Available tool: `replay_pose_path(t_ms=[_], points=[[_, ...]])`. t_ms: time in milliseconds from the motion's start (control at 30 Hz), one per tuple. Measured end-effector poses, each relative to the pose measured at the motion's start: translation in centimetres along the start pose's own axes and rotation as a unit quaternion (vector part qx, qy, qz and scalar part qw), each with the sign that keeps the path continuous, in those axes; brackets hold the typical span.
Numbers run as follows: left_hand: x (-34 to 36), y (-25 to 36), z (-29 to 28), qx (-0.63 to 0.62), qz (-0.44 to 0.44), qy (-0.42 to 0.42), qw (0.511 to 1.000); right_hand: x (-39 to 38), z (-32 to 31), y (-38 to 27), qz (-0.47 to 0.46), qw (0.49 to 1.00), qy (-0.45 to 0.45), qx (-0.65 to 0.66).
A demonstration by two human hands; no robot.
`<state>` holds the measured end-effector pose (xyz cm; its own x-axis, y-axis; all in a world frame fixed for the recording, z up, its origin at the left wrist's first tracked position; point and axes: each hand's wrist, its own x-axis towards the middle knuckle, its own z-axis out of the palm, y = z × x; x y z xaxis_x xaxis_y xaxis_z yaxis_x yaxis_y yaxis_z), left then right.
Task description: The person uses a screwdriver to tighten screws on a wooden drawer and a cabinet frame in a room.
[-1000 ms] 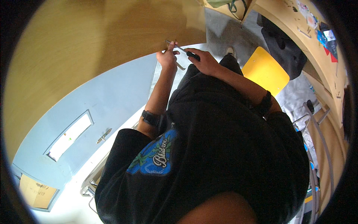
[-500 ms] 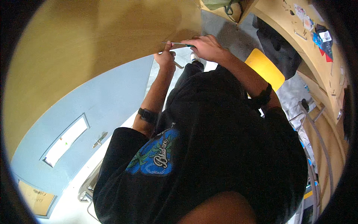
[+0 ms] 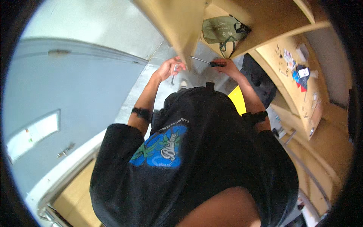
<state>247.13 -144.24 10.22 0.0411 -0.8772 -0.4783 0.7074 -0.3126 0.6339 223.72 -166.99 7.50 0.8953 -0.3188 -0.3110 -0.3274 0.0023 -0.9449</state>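
Note:
In my right hand (image 3: pixel 228 68) is a screwdriver (image 3: pixel 217 64), its dark handle gripped and its thin metal shaft pointing left. The tip lies close to the inner face of a wooden cabinet door (image 3: pixel 185 28), seen almost edge-on; I cannot make out whether it touches. On the door's other side, my left hand (image 3: pixel 168 69) has its fingers curled at the upper end of a bent metal pull handle (image 3: pixel 173 78), close to the door's edge. The fingertips partly hide where handle and door meet.
An olive-green bag (image 3: pixel 219 30) with dark straps lies inside the cabinet. A yellow panel (image 3: pixel 238 100) and a black bag-like item (image 3: pixel 257 77) are beside my right forearm. Small items lie on a wooden surface (image 3: pixel 302 100) at right. A blue-grey door (image 3: pixel 75 90) stands left.
The cabinet door has turned from broad-face to nearly edge-on, uncovering the cabinet's inside. My hands have separated; the screwdriver's tip has left my left thumb and is now on the door's right side.

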Motion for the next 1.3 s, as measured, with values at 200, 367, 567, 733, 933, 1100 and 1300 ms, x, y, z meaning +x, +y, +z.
replay_pose_path(t_ms=[200, 367, 567, 733, 933, 1100, 1300], points=[[2.6, -1.0, -1.8, -0.012, 0.038, -0.014, 0.999, -0.7, -0.2, -0.9, 0.09, 0.996, 0.015, 0.002], [4.8, -2.2, -2.6, -0.031, 0.05, -0.057, 0.997, -1.5, -0.1, -2.6, 0.097, 0.995, 0.022, -0.025], [6.3, -3.6, -3.4, 0.042, 0.068, -0.065, 0.995, -2.3, 0.6, -3.5, 0.14, 0.988, 0.037, -0.059], [7.4, -3.4, -3.4, 0.082, 0.089, -0.098, 0.988, -2.3, 0.2, -2.3, 0.148, 0.987, 0.059, -0.023], [7.2, -3.0, -3.3, 0.078, 0.072, -0.062, 0.992, -1.8, -0.1, -1.8, 0.142, 0.987, 0.059, -0.036], [6.9, -2.3, -3.3, 0.154, 0.081, -0.079, 0.982, -1.5, -0.5, -1.4, 0.124, 0.99, 0.033, -0.063], [6.5, -1.7, -2.6, 0.211, 0.126, -0.006, 0.969, -1.5, -0.6, -1.1, 0.153, 0.985, 0.041, -0.065]])
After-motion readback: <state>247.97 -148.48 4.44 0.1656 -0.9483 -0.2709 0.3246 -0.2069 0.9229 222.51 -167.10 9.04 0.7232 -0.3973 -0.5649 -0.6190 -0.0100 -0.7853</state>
